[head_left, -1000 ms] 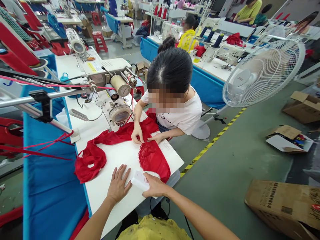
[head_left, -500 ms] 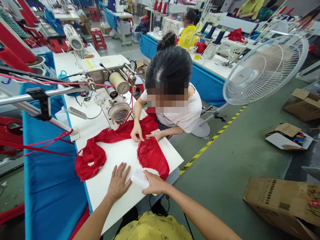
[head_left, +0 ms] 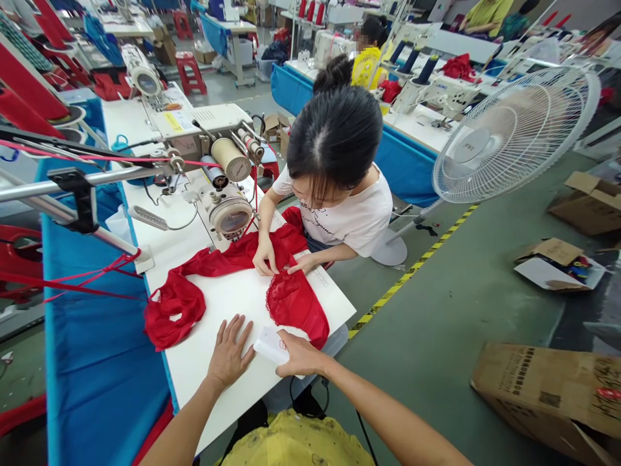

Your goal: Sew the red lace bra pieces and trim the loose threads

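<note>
My left hand lies flat on the white sewing table, fingers spread, holding nothing. Close to its thumb, my right hand grips a white box-shaped object with a small red mark; its exact kind I cannot make out. Just beyond it lies a red lace-edged fabric piece, joined to a long run of red fabric that curls to the left. Across the table, a co-worker's two hands pinch the red fabric near the lace edge.
A sewing machine with a thread cone stands at the table's far left. A metal thread stand crosses the left side. Blue cloth hangs there. To the right are a white fan and cardboard boxes.
The co-worker's head has shifted slightly right, and their hand nearer the lace has moved a little. My two hands and the white object stay in place.
</note>
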Available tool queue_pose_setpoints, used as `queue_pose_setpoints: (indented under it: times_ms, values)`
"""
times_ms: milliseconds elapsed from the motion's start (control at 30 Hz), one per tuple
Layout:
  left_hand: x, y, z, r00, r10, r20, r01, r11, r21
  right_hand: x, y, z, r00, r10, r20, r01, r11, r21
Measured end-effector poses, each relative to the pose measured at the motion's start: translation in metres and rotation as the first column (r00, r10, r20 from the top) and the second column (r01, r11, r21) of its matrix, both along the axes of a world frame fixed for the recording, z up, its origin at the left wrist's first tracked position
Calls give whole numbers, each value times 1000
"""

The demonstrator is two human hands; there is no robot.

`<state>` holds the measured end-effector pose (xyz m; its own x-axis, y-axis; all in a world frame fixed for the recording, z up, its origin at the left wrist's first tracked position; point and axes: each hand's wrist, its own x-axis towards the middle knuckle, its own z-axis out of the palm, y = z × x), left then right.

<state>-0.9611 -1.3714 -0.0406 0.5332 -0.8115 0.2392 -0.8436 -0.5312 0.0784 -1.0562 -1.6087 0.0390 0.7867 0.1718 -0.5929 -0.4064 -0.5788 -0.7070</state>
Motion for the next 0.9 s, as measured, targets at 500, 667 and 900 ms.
queue_pose_setpoints:
  times_ms: [500, 667, 900]
  values:
    - [0, 1, -1, 999, -17, 32, 18, 999, -28, 1, 1, 4, 1000, 21, -5, -21, 1000, -14]
    - [1, 2, -2, 999, -23, 45, 24, 999, -36, 0, 6, 1, 999, 43, 31, -41, 998, -52]
    - [2, 4, -5, 998, -38, 40, 40, 998, -38, -5, 16, -4, 990, 103, 96, -92, 989, -117]
